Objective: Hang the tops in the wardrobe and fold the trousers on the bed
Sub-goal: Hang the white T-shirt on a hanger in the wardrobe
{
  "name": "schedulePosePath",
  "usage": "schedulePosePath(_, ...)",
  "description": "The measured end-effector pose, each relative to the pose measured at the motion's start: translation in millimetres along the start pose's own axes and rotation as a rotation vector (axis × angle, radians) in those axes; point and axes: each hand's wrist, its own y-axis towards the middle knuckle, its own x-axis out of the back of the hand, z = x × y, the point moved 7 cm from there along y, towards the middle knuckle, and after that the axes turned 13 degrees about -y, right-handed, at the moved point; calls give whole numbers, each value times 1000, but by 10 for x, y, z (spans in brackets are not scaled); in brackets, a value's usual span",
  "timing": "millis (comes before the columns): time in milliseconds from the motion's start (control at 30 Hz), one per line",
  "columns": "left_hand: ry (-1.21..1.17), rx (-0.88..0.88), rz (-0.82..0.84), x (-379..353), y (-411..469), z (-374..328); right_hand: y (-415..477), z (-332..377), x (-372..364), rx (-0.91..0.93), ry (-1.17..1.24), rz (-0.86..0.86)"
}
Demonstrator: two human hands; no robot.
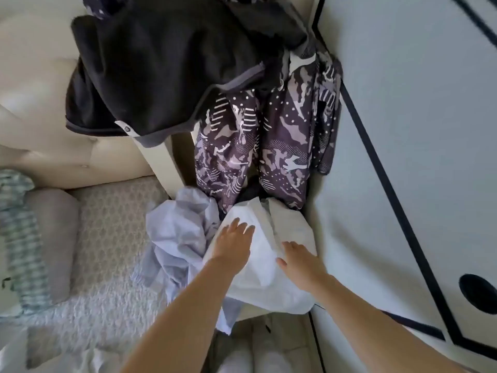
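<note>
The wardrobe door [419, 146], white with black lines, looks shut along the right, and nothing shows hung inside it. The bed [113, 238] at the left carries no folded trousers in view, so by my reading the job is barely begun: every garment is yet to be sorted.

A black garment [161, 71] drapes over a cream stand [158, 162] by the bed's head corner, and a purple patterned garment [269, 146] hangs beside it against the door. Below them, at the bed's edge nearest the wardrobe, lies a crumpled white garment [263, 273], partly over a lilac shirt [174, 238].

The left hand [234, 242] rests flat on the white cloth, fingers straight. The right hand [300, 262] lies on it too; whether it pinches a fold I cannot tell.

A small white tag [127, 129] on the black hem bears a round mark, unreadable
</note>
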Motion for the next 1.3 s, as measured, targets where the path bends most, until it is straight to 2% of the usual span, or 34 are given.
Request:
schedulePosePath(100, 97, -51, 22, -105, 287, -101, 172, -39, -193, -77, 282, 46)
schedulePosePath(200, 172, -139, 61, -206, 496, -224, 304, -41, -268, -113, 375, 34)
schedulePosePath(433, 396, -237, 196, -358, 631, -180, 388, 57, -336, -116, 189, 40)
schedulePosePath(600, 394, -235, 140, -257, 573, -70, 261, 108, -148, -135, 134, -87)
schedulePosePath(700, 371, -232, 100, -129, 519, 44, 171, 138, 28, -120, 184, -167)
schedulePosePath(833, 229, -221, -5, 183, 351, 132, -22, 189, 414, -70, 251, -311)
schedulePosePath(1100, -439, -221, -179, 1251, -328, -76, -775, 180, 1596, -73, 444, -692)
schedulePosePath(1200, -555, -286, -232, 1725, -582, -287, -1133, 124, 1961, -92, 492, -795)
schedulePosePath(1300, -569, -357, -288, 2166, -859, -576, -1505, 41, 2261, -147, 529, -910)
